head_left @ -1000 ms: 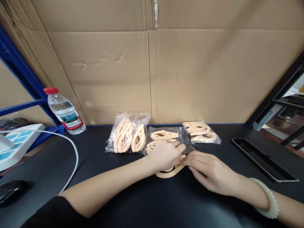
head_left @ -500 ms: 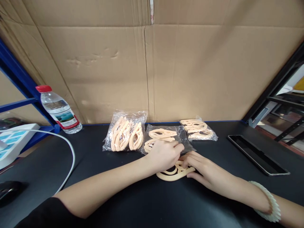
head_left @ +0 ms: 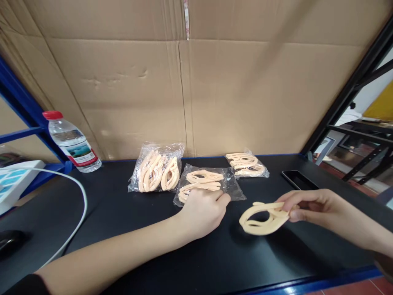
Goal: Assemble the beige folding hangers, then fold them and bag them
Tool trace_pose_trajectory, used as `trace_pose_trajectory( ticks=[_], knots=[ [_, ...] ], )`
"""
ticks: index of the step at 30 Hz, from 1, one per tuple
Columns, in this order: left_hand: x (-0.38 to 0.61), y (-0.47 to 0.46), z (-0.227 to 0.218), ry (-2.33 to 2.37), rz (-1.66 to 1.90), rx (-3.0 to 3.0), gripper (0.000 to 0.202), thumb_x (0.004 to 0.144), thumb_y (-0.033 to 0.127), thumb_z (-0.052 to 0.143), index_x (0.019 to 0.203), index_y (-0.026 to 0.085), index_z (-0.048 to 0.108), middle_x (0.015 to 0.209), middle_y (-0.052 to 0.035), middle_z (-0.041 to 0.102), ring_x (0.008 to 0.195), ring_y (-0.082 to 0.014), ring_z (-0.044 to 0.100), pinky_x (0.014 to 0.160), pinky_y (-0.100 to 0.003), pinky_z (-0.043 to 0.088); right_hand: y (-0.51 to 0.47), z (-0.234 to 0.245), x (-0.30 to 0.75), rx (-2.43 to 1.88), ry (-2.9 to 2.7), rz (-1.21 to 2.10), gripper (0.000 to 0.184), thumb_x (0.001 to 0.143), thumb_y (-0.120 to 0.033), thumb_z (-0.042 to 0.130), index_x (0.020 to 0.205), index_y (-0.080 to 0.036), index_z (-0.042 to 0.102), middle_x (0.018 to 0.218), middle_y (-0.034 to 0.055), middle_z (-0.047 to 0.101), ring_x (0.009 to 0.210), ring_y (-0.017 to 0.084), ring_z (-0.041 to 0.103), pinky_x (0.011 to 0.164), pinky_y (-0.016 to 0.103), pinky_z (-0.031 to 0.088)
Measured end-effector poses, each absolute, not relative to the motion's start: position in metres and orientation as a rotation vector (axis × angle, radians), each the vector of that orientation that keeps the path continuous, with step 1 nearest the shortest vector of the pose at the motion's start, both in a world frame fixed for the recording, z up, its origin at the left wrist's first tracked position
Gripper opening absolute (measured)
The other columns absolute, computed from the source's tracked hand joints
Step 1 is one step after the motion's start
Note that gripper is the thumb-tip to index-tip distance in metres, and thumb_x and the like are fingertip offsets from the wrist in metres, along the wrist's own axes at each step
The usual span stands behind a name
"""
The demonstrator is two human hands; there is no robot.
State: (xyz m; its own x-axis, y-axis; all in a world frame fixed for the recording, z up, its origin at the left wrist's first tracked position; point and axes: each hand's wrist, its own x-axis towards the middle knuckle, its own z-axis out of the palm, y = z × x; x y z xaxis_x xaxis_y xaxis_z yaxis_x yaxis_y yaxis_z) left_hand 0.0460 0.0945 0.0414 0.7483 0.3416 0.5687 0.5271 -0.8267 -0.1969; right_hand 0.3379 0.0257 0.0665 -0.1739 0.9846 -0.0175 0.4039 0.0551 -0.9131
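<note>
My right hand (head_left: 310, 206) pinches a peach-coloured plastic clip (head_left: 263, 218) by one end and holds it just above the black table (head_left: 147, 246), right of centre. My left hand (head_left: 203, 211) rests with curled fingers on the near edge of a clear bag of clips (head_left: 205, 183) in the middle. A fuller bag of the same clips (head_left: 156, 173) lies to the left of it. A third, smaller bag of clips (head_left: 245, 164) sits behind, to the right.
A water bottle (head_left: 71, 142) with a red cap stands at the back left. A white cable (head_left: 76, 192) curves across the left side, near a dark mouse (head_left: 10, 241). A black phone (head_left: 299, 180) lies at the right. A cardboard wall (head_left: 190, 90) backs the table.
My right hand has drawn one clip away from the middle bag, out to the right and off the table. My left hand stays on the bag. The view has shifted to the right.
</note>
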Motion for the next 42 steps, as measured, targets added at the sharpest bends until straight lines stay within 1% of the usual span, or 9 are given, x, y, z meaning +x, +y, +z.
trace_pose_trajectory(
  ticks=[4, 7, 12, 17, 26, 32, 35, 38, 42],
  knots=[
    [0.038, 0.07, 0.044, -0.657, -0.734, -2.569, 0.018, 0.082, 0.007, 0.049, 0.073, 0.017, 0.063, 0.059, 0.001, 0.058, 0.046, -0.0155, 0.052, 0.043, -0.03, 0.032, 0.029, 0.072, 0.348, -1.503, -1.42, 0.997, 0.03, 0.062, -0.045, 0.084, 0.084, -0.025, 0.079, 0.098, 0.0087, 0.077, 0.093, 0.031, 0.072, 0.086, 0.042, 0.058],
    [0.034, 0.047, 0.044, -0.699, -0.759, -2.594, 0.018, 0.08, 0.005, 0.05, 0.074, 0.017, 0.063, 0.059, 0.0014, 0.057, 0.046, -0.016, 0.053, 0.043, -0.031, 0.036, 0.035, 0.063, 0.335, -1.487, -1.392, 1.016, 0.033, 0.059, -0.044, 0.085, 0.084, -0.023, 0.08, 0.096, 0.009, 0.078, 0.094, 0.032, 0.072, 0.092, 0.045, 0.056],
    [0.039, 0.015, 0.039, -0.851, -0.898, -2.586, 0.02, 0.079, 0.002, 0.05, 0.082, 0.016, 0.064, 0.062, 0.0012, 0.06, 0.051, -0.0164, 0.057, 0.046, -0.031, 0.042, 0.036, 0.041, 0.296, -1.355, -1.356, 1.168, 0.033, 0.059, -0.042, 0.086, 0.084, -0.021, 0.08, 0.094, 0.0095, 0.078, 0.091, 0.03, 0.073, 0.091, 0.043, 0.057],
    [0.057, 0.003, 0.027, -1.033, -1.015, -2.445, 0.023, 0.077, 0.0, 0.05, 0.084, 0.017, 0.064, 0.062, 0.0008, 0.061, 0.049, -0.0169, 0.057, 0.045, -0.031, 0.04, 0.036, 0.042, 0.285, -1.337, -1.335, 1.211, 0.036, 0.057, -0.043, 0.087, 0.084, -0.021, 0.08, 0.092, 0.0101, 0.078, 0.089, 0.03, 0.073, 0.089, 0.043, 0.058],
    [0.072, 0.002, 0.023, -1.057, -1.16, -2.375, 0.022, 0.076, 0.003, 0.05, 0.084, 0.017, 0.064, 0.061, -0.0001, 0.061, 0.047, -0.0183, 0.057, 0.043, -0.031, 0.038, 0.025, 0.059, 0.302, -1.397, -1.312, 1.027, 0.032, 0.057, -0.043, 0.087, 0.082, -0.023, 0.08, 0.096, 0.0092, 0.077, 0.094, 0.031, 0.072, 0.091, 0.042, 0.057],
    [0.084, 0.001, 0.025, -1.027, -1.219, -2.384, 0.022, 0.075, 0.002, 0.048, 0.08, 0.017, 0.063, 0.059, -0.0004, 0.058, 0.045, -0.0169, 0.054, 0.043, -0.029, 0.038, 0.039, 0.04, 0.256, -1.158, -1.247, 1.427, 0.043, 0.063, -0.041, 0.085, 0.099, -0.018, 0.075, 0.101, 0.0099, 0.075, 0.096, 0.025, 0.071, 0.09, 0.038, 0.057],
    [0.084, 0.001, 0.024, -1.03, -1.238, -2.388, 0.022, 0.073, 0.001, 0.049, 0.078, 0.017, 0.062, 0.062, -0.0014, 0.059, 0.049, -0.0178, 0.056, 0.045, -0.029, 0.042, 0.05, 0.032, 0.236, -1.132, -1.304, 1.425, 0.032, 0.069, -0.037, 0.081, 0.092, -0.019, 0.068, 0.085, 0.003, 0.074, 0.081, 0.018, 0.071, 0.075, 0.032, 0.06],
    [0.081, 0.001, 0.022, -1.006, -1.251, -2.437, 0.022, 0.075, 0.002, 0.047, 0.076, 0.017, 0.062, 0.06, -0.0021, 0.057, 0.048, -0.0184, 0.055, 0.042, -0.029, 0.043, 0.061, 0.026, 0.226, -1.178, -1.518, 1.16, 0.02, 0.072, -0.029, 0.077, 0.076, -0.021, 0.059, 0.068, -0.0023, 0.067, 0.069, 0.016, 0.068, 0.065, 0.028, 0.057],
    [0.075, 0.001, 0.021, -0.887, -1.276, -2.604, 0.028, 0.078, 0.006, 0.047, 0.098, 0.014, 0.064, 0.067, -0.0034, 0.063, 0.05, -0.018, 0.059, 0.041, -0.028, 0.047, 0.066, 0.03, 0.226, -1.236, -1.885, 0.867, 0.007, 0.079, -0.026, 0.066, 0.075, -0.02, 0.067, 0.082, 0.0034, 0.073, 0.076, 0.02, 0.068, 0.068, 0.031, 0.054]
  ],
)
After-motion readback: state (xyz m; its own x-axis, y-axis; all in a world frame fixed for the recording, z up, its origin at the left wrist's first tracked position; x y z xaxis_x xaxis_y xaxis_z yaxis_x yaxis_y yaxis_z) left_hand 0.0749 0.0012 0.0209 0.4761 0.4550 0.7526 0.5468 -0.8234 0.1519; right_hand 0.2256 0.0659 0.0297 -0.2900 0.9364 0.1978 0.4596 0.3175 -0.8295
